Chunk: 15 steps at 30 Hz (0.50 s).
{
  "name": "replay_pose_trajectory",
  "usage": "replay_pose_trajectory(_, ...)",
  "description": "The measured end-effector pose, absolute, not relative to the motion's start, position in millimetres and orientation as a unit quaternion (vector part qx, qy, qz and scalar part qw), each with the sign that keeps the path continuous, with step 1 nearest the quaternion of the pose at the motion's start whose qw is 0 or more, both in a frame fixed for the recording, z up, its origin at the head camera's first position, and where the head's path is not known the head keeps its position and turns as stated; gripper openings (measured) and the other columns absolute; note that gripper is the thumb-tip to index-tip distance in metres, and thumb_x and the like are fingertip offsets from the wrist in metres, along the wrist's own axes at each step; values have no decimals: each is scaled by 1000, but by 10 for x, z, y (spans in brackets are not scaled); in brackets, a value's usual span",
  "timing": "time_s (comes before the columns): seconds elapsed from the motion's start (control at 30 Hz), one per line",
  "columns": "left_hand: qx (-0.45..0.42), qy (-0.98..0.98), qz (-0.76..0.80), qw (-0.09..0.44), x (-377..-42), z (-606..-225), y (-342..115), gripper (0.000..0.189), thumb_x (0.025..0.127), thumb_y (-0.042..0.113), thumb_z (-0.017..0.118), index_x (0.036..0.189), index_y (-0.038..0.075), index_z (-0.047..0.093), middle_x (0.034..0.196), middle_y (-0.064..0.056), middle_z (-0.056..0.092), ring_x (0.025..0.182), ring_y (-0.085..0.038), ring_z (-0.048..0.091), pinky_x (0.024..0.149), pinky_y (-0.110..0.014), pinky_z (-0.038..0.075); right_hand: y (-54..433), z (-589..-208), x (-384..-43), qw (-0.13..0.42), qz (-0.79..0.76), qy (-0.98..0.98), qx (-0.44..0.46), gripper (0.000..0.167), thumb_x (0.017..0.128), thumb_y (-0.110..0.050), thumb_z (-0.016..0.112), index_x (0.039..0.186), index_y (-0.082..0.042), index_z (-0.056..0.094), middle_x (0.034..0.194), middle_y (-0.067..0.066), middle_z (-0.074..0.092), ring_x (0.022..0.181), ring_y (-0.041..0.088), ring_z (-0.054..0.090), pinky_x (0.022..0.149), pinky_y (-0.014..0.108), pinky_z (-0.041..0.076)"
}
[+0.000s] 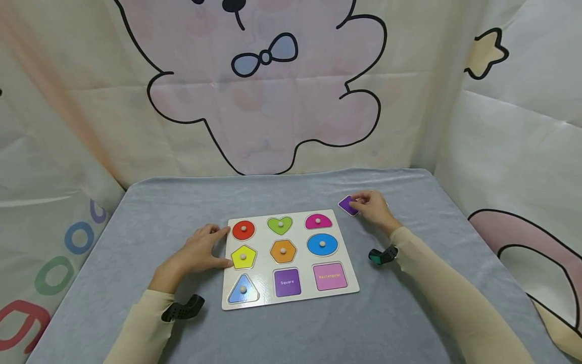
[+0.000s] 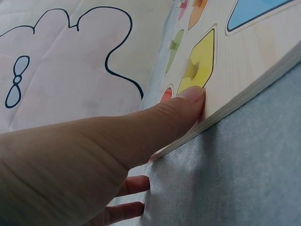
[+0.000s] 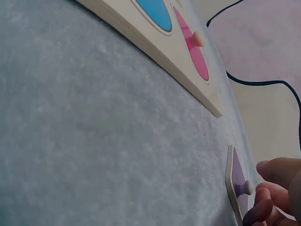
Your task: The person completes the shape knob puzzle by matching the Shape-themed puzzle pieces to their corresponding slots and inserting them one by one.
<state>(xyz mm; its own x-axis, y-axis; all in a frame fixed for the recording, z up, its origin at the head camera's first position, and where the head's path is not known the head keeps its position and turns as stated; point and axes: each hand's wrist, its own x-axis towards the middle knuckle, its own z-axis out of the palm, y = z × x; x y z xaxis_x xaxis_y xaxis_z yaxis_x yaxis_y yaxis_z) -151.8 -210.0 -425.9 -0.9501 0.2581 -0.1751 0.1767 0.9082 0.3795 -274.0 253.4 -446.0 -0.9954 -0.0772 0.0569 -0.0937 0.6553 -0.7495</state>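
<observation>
A white wooden puzzle board [image 1: 261, 242] lies on the table, holding several coloured shape pieces with round knobs. My left hand [image 1: 198, 250] rests at its left edge. The left thumb [image 2: 174, 110] touches the rim beside the yellow pentagon [image 1: 243, 257], and other fingers lie alongside the board. Beyond the board's far right corner, a purple square piece [image 1: 347, 206] with a knob lies on the cloth. My right hand [image 1: 374, 206] is over it, thumb and index finger around the knob with a small gap showing in the right wrist view.
Two recesses in the near row hold no knobbed piece: the purple one marked Square [image 1: 287, 282] and the pink one marked Rectangular [image 1: 330, 276]. A grey cloth [image 1: 291, 338] covers the table. Printed curtains [image 1: 268, 111] stand behind and at both sides.
</observation>
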Motion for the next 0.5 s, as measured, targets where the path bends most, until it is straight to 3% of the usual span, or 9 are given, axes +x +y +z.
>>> replay_pose_trajectory(0.13, 114, 970, 184, 112, -1514, -4238, -2091, 96, 75, 48, 86, 152, 8, 46, 139, -22, 49, 123, -39, 47, 105, -62, 41, 2538, -4479, -2771, -4, 400, -916, 38, 27, 93, -11, 70, 112, 8, 70, 76, 3, 60, 67, 8, 48, 57, 19, 39)
replay_pose_trajectory(0.5, 111, 971, 180, 111, -1510, -4255, -2081, 96, 74, 47, 86, 152, 8, 46, 139, -22, 50, 124, -39, 47, 105, -62, 41, 2540, -4492, -2793, -21, 387, -922, 25, 25, 94, -11, 70, 109, 8, 70, 76, 0, 58, 71, 10, 48, 61, 20, 39)
